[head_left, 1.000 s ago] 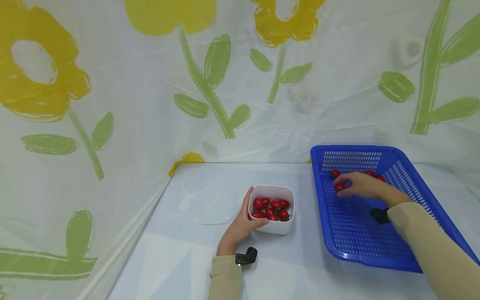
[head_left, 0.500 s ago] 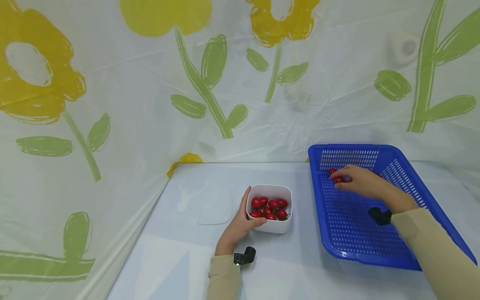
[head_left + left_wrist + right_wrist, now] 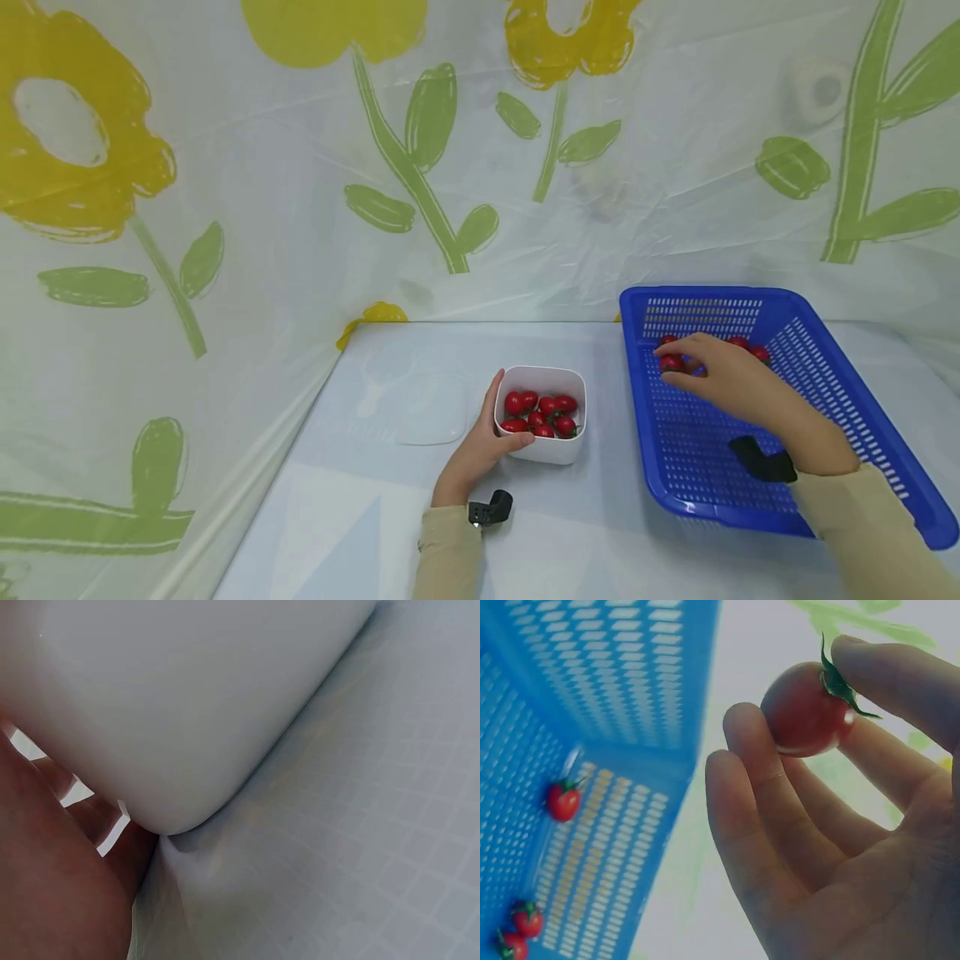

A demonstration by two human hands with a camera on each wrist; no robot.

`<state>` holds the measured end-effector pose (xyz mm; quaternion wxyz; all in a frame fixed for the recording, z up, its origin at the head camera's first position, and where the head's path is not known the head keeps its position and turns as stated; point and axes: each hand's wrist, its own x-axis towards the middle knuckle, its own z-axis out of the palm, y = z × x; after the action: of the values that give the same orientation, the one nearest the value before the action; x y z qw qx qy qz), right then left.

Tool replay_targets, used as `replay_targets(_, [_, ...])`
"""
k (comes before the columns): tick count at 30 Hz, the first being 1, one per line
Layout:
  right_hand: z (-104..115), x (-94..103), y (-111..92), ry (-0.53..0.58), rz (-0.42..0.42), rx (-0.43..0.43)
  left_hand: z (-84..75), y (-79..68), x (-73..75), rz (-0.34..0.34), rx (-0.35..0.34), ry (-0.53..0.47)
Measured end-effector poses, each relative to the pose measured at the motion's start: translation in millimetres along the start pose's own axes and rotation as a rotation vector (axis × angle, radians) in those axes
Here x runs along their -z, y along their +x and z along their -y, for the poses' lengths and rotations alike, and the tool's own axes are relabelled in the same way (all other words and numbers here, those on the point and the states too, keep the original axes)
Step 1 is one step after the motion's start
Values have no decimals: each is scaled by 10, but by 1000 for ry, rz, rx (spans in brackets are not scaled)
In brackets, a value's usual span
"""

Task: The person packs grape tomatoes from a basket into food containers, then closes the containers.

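One cherry tomato (image 3: 799, 712) in the right hand (image 3: 723, 371), pinched between thumb and fingers, stem end against a fingertip; light grip, probably to spare the skin. Blue basket (image 3: 705, 467) below these fingers; other tomatoes in it (image 3: 562, 802) just beyond the fingertips and past the knuckles. Left hand (image 3: 480, 446) grasps white container (image 3: 555, 452), thumb over near rim, fingers along side wall, likely steadying it on the tabletop (image 3: 570, 533). Several red tomatoes (image 3: 547, 407) inside, near left thumb; mouth up, seemingly for easy reach. Clear flat piece (image 3: 435, 408), maybe a lid, left of those fingers, leaving the mouth uncovered
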<state>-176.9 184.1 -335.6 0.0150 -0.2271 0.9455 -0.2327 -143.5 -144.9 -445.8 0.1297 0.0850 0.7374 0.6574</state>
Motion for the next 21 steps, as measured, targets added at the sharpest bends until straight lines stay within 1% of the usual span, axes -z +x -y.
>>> replay_targets(8, [175,-133,-184,191,-118,-28,-5,-8,-5,1,19,-15])
replay_targets(11, [220,-179,-237,203,-178,-36,-8,-9,-6,2,20,-14])
replay_targets(14, [265,-218,-277,214,-217,-62,-11,-5,-1,-3,19,-9])
replay_targets(21, [374,-320,-331,266,-260,-102,15,5,-1,-3,7,-4])
